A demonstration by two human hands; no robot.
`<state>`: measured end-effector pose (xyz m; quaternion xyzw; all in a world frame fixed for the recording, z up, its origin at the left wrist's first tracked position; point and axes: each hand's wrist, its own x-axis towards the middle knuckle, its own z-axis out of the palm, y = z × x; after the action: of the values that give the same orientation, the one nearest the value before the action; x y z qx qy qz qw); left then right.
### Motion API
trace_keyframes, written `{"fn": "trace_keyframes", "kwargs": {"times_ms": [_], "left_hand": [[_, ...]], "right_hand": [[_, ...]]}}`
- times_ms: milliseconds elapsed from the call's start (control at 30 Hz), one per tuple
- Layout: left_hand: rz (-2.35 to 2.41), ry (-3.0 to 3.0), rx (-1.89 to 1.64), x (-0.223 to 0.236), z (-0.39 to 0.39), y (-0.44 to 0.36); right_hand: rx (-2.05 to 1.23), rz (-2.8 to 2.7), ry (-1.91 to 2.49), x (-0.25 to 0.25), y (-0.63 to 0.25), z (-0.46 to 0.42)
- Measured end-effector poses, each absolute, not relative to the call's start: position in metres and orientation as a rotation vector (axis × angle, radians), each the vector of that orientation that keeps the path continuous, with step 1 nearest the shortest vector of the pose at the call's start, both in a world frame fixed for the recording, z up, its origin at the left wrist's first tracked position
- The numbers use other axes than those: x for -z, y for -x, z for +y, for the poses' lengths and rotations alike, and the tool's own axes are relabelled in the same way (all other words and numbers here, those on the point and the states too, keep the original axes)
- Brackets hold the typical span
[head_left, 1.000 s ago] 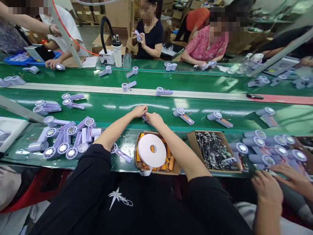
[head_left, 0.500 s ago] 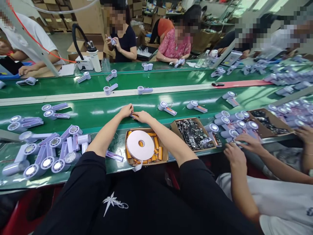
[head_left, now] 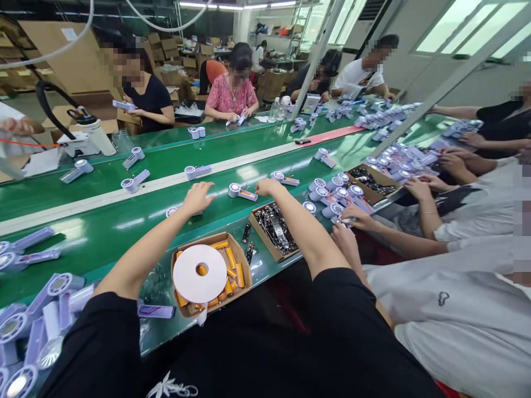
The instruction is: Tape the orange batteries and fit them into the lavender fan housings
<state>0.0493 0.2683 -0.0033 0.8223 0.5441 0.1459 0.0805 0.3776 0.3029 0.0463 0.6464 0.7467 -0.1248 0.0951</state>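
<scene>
My left hand (head_left: 199,198) is open over the green belt, fingers stretched to the right. Beneath its wrist lies a lilac handheld fan (head_left: 171,211), partly hidden by the hand. My right hand (head_left: 267,187) is closed, its fingers curled downward at the handle end of a second handheld fan (head_left: 243,192); whether they grip it is hidden. An orange battery shows in that fan's handle. Just behind the right hand lies a third handheld fan (head_left: 285,178). In front of me, a cardboard box (head_left: 248,279) holds orange batteries (head_left: 230,257) and a white tape roll (head_left: 186,273).
A box of dark circuit boards (head_left: 274,229) stands under my right forearm, with two loose boards (head_left: 250,251) beside it. Fans (head_left: 45,309) are piled at left; one fan handle (head_left: 156,311) lies near the edge. A co-worker's hands (head_left: 350,224) work close at right.
The view has swung right. My hands, earlier together at one fan, are apart: the left has opened off it, the right has moved right to another fan.
</scene>
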Motion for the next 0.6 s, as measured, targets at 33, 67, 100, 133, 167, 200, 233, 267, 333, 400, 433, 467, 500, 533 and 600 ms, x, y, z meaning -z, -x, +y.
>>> {"fn": "trace_keyframes", "kwargs": {"times_ms": [33, 67, 100, 133, 167, 200, 233, 267, 333, 400, 433, 467, 500, 533, 600], "left_hand": [[1.582, -2.483, -0.398, 0.004, 0.279, -0.071], [1.546, -2.501, -0.358, 0.006, 0.289, -0.092], [1.519, -2.513, -0.318, 0.009, 0.300, -0.113], [1.499, -2.520, -0.279, 0.012, 0.310, -0.132], [1.485, -2.524, -0.241, 0.015, 0.319, -0.148], [1.476, -2.527, -0.204, 0.017, 0.327, -0.163], [1.468, -2.530, -0.168, 0.019, 0.333, -0.175], [1.461, -2.535, -0.136, 0.020, 0.337, -0.185], [1.449, -2.553, -0.089, 0.021, 0.342, -0.198], [1.449, -2.580, -0.073, 0.021, 0.342, -0.203], [1.452, -2.595, -0.080, 0.021, 0.342, -0.203], [1.455, -2.609, -0.095, 0.019, 0.340, -0.202], [1.458, -2.622, -0.119, 0.017, 0.338, -0.200], [1.457, -2.634, -0.152, 0.014, 0.336, -0.198], [1.435, -2.662, -0.238, 0.004, 0.328, -0.192]], "right_hand": [[0.409, 2.245, -1.880, -0.038, -0.380, 0.306], [0.443, 2.289, -1.843, -0.029, -0.380, 0.309], [0.469, 2.335, -1.809, -0.021, -0.379, 0.311], [0.489, 2.379, -1.780, -0.015, -0.376, 0.313], [0.504, 2.418, -1.756, -0.010, -0.373, 0.314], [0.515, 2.450, -1.738, -0.007, -0.371, 0.314], [0.525, 2.477, -1.728, -0.006, -0.369, 0.313], [0.531, 2.500, -1.728, -0.006, -0.368, 0.311], [0.544, 2.538, -1.760, -0.008, -0.368, 0.306], [0.567, 2.560, -1.833, -0.011, -0.369, 0.302], [0.588, 2.565, -1.880, -0.013, -0.370, 0.301], [0.617, 2.567, -1.929, -0.015, -0.371, 0.301], [0.656, 2.567, -1.976, -0.017, -0.372, 0.301], [0.705, 2.568, -2.014, -0.020, -0.372, 0.302], [0.846, 2.583, -2.032, -0.026, -0.371, 0.303]]}}
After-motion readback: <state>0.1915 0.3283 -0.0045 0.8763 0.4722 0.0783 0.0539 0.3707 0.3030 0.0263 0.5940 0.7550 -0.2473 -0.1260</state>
